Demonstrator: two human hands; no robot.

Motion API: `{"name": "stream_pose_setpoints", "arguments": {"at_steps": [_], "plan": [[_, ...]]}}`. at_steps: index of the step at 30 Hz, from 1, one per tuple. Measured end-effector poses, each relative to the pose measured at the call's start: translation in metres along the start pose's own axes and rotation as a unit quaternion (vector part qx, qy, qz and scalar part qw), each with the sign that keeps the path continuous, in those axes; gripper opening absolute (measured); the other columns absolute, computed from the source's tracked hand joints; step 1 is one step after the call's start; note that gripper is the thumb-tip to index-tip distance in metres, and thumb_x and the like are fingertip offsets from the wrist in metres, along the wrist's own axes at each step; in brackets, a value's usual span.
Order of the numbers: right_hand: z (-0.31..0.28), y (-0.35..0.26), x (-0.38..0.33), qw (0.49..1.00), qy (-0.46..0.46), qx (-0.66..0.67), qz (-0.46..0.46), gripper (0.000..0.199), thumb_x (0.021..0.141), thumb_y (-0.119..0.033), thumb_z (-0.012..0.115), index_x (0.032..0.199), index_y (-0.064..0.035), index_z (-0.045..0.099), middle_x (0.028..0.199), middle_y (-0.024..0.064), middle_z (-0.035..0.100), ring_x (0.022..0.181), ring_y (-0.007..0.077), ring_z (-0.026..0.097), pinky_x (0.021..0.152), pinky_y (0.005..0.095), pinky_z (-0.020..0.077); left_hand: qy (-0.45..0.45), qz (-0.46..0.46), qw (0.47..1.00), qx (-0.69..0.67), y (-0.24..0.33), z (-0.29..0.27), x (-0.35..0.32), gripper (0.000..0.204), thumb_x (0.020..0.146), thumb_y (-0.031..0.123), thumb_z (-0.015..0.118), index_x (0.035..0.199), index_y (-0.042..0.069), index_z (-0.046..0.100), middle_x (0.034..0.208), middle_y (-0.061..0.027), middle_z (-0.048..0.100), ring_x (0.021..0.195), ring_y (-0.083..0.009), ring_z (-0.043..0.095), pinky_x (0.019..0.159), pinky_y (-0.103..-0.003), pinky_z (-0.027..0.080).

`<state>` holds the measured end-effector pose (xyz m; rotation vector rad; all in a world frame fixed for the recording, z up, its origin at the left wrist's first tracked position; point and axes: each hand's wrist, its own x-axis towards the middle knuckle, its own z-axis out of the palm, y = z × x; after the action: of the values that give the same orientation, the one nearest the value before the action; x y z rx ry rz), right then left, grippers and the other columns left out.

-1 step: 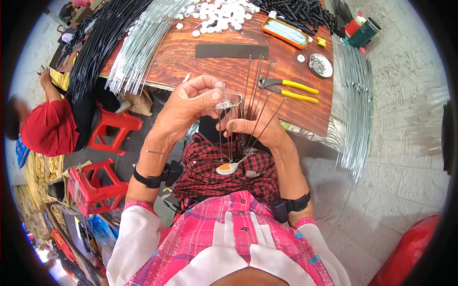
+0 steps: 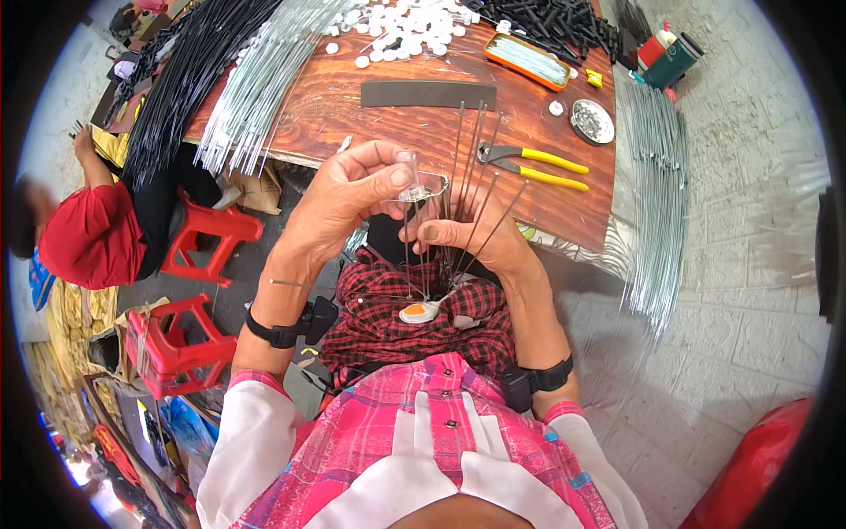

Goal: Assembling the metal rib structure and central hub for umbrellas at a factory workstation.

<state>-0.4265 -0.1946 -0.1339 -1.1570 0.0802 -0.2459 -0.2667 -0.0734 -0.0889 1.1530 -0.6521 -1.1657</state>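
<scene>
While the left hand (image 2: 348, 198) pinches a clear piece (image 2: 414, 188), the right hand (image 2: 471, 238) grips thin rods (image 2: 467, 189).

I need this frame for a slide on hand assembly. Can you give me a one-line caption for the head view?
Left hand pinches a small clear piece over thin metal rods gripped by the right hand.

Thin dark metal rods (image 2: 467, 189) stand fanned upright; a small clear plastic piece (image 2: 412, 187) sits beside them
</scene>
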Motion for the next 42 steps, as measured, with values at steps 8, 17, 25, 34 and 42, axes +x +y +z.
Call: {"name": "stream_pose_setpoints", "arguments": {"at_steps": [8,17,25,34,42], "plan": [[-0.003,0.004,0.000,1.000,-0.001,-0.003,-0.005,0.022,0.081,-0.015,0.074,0.088,0.0016,0.062,0.082,0.0104,0.068,0.071,0.0147,0.065,0.066,0.0272,0.0529,-0.002,-0.010,1.000,0.012,0.005,-0.001,-0.002,0.034,0.087,0.023,0.070,0.111,0.002,0.062,0.096,-0.0033,0.065,0.082,-0.0086,0.063,0.068,-0.021,0.054],[0.004,-0.003,0.001,1.000,0.021,-0.006,0.008,0.025,0.081,-0.014,0.075,0.095,0.0009,0.060,0.083,0.0079,0.067,0.073,0.0137,0.064,0.068,0.0260,0.0524,-0.039,0.013,0.999,0.021,0.011,0.004,-0.010,0.040,0.090,0.021,0.064,0.122,-0.001,0.057,0.115,-0.0114,0.064,0.103,-0.0188,0.063,0.086,-0.033,0.053],[0.005,0.000,0.003,1.000,0.017,0.000,0.009,0.027,0.082,-0.017,0.075,0.096,0.0003,0.060,0.083,0.0059,0.066,0.074,0.0126,0.063,0.068,0.0262,0.0515,-0.030,0.011,0.999,0.018,0.010,0.002,-0.010,0.043,0.090,0.020,0.064,0.125,-0.003,0.056,0.119,-0.0120,0.062,0.105,-0.0186,0.062,0.088,-0.034,0.053],[0.006,-0.001,0.002,0.999,0.034,-0.008,0.014,0.027,0.081,-0.021,0.076,0.091,-0.0003,0.062,0.079,0.0049,0.065,0.071,0.0122,0.062,0.066,0.0257,0.0502,-0.028,0.024,0.998,0.046,0.013,0.008,-0.009,0.044,0.092,0.021,0.062,0.129,0.000,0.054,0.122,-0.0101,0.061,0.106,-0.0165,0.061,0.091,-0.032,0.052],[0.006,0.001,0.002,0.999,0.050,-0.019,0.011,0.026,0.080,-0.021,0.076,0.089,-0.0007,0.063,0.077,0.0042,0.065,0.070,0.0118,0.062,0.064,0.0253,0.0492,-0.023,0.018,0.999,0.013,0.012,0.005,-0.007,0.045,0.091,0.018,0.063,0.129,-0.004,0.052,0.123,-0.0124,0.060,0.103,-0.0164,0.062,0.085,-0.032,0.054]]}}
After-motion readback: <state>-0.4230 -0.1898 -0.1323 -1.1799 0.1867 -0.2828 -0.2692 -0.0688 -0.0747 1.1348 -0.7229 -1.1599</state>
